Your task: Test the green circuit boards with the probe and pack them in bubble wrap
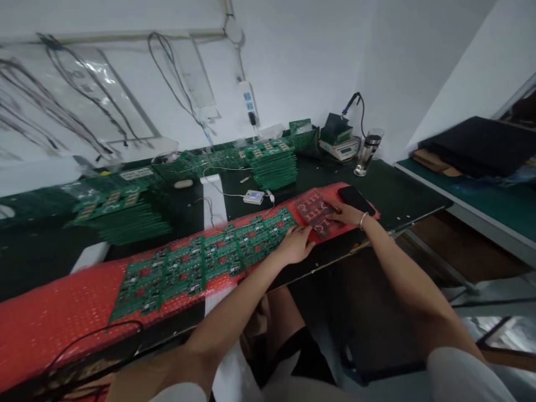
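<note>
A long red bubble-wrap sheet (58,312) runs along the front of the dark bench. Green circuit boards (201,259) lie on it in a row. At its right end lies a dark red-brown panel (315,212). My left hand (296,244) rests, fingers curled, on the near left edge of that panel beside the last green board. My right hand (344,213) lies flat with fingers stretched on the panel's right side, a bracelet on its wrist. A black phone (355,199) lies just beyond it.
Stacks of green boards stand at the left (121,215) and centre back (274,162). A small white meter (253,196), a soldering station (340,137) and a glass bottle (368,151) sit behind. Cables hang on the wall. A second bench (481,195) is on the right.
</note>
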### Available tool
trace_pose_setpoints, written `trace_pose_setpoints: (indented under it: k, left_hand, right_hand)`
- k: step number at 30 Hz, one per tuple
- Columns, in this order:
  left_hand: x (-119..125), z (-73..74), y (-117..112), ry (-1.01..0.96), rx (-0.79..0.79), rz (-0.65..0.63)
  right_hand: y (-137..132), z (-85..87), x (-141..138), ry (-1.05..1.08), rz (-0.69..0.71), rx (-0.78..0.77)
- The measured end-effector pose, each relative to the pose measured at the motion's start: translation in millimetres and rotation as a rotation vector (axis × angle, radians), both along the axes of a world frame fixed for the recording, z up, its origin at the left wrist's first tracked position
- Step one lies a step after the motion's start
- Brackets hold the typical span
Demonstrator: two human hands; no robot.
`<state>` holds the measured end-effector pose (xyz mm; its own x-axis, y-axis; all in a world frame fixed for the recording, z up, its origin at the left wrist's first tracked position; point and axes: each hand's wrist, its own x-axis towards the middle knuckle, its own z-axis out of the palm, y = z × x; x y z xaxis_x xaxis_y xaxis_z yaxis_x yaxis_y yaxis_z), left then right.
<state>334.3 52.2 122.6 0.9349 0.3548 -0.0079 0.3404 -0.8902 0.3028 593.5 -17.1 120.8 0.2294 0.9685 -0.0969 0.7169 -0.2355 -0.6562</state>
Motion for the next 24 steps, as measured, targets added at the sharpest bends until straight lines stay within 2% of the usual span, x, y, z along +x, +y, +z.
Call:
trace_pose_setpoints:
  k: [3,5,7,12,19,21,24]
  left_hand:
    - [-25.9,4.2,20.0,0.055,0.106,0.093]
    - [-40.7,0.0,29.5,0.136,0.132,0.142]
    - [-49.0,-6.7,34.9,0.185,0.125,0.127]
    - [-47.7,-15.7,39.1,0.147,0.104,0.088]
    - [-46.8,-15.8,48.4,0.110,0.072,0.066]
    - [-48.3,-15.9,53.3,0.087,0.057,0.031]
    - [-54.3,-15.6,63.7,-0.017,0.079,0.057]
  right_hand:
    - [4.8,7.9,-5.9,-0.069,-0.017,-0.019]
    - [7.6,16.6,-14.3,-0.156,-0.033,-0.064]
    - [11.1,27.5,-26.2,-0.259,-0.028,-0.111]
    - [21.6,54.2,-73.5,-0.492,0.002,-0.196]
    - [34.9,72.3,-150.9,-0.655,-0.130,-0.288]
    - [39.6,76.6,-162.9,-0.663,-0.072,-0.316]
    - [46.9,78.2,-175.3,-0.628,0.176,-0.366]
